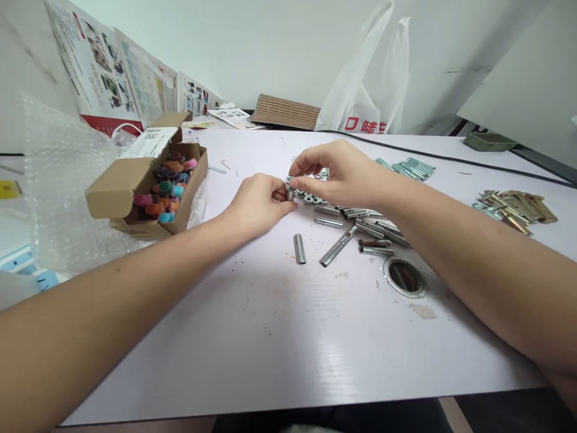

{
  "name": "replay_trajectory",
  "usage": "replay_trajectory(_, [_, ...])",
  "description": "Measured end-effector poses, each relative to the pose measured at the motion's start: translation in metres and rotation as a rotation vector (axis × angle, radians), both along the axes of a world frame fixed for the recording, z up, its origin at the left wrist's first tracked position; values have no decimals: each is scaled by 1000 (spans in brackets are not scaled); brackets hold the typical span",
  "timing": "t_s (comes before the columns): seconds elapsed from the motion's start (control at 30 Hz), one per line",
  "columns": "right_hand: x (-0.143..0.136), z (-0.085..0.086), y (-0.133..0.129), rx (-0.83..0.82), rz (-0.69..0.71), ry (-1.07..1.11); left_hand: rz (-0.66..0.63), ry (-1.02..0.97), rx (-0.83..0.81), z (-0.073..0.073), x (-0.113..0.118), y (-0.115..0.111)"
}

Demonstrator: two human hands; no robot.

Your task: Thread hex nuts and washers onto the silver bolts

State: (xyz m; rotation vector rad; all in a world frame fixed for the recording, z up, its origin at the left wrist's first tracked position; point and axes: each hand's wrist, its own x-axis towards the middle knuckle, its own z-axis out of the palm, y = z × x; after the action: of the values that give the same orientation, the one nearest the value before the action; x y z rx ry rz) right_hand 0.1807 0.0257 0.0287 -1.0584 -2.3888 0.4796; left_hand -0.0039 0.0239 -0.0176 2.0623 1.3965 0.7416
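My left hand [264, 201] rests on the white table with thumb and fingers closed round a small upright metal piece [291, 195]. Over it, my right hand [327, 171] pinches a silver nut [289, 180] at the top of that piece. Several silver nuts [308, 199] lie beneath and beside my right hand, some hidden by it. Metal tubes are spread nearer to me: one short tube [299, 249] lies apart, a longer one [338, 245] slants beside the pile of tubes [372, 229].
An open cardboard box [192, 186] of colourful capped items stands at left beside bubble wrap [67, 186]. A round metal-rimmed hole [405, 277] is at right, brass-coloured parts [518, 207] farther right. A black cable [433, 155] crosses behind, near a white plastic bag [367, 96].
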Motion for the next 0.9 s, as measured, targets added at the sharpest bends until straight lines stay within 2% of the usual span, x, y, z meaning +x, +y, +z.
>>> replay_trajectory(0.13, [2,-3,1,54,-55,-31,0,13,-3,1,0,0])
replay_trajectory(0.3, [6,-4,2,102,33,-61,-9,-11,-26,3,0,-1])
replay_trajectory(0.43, [7,-3,0,109,-10,-18,10,-2,-16,3,-1,-1])
replay_trajectory(0.57, [5,-6,-4,74,28,1,10,13,-13,3,-1,-1])
replay_trajectory(0.67, [4,-4,-4,110,-39,-33,4,-3,-22,3,-1,0])
replay_trajectory(0.73, [4,4,-7,145,-101,-38,-9,-16,-31,3,-2,1])
replay_trajectory(0.83, [7,19,-32,97,-72,-88,-18,-7,-25,3,-3,1])
replay_trajectory(0.9, [11,20,-70,-47,-8,-152,-15,-5,-25,2,-3,2])
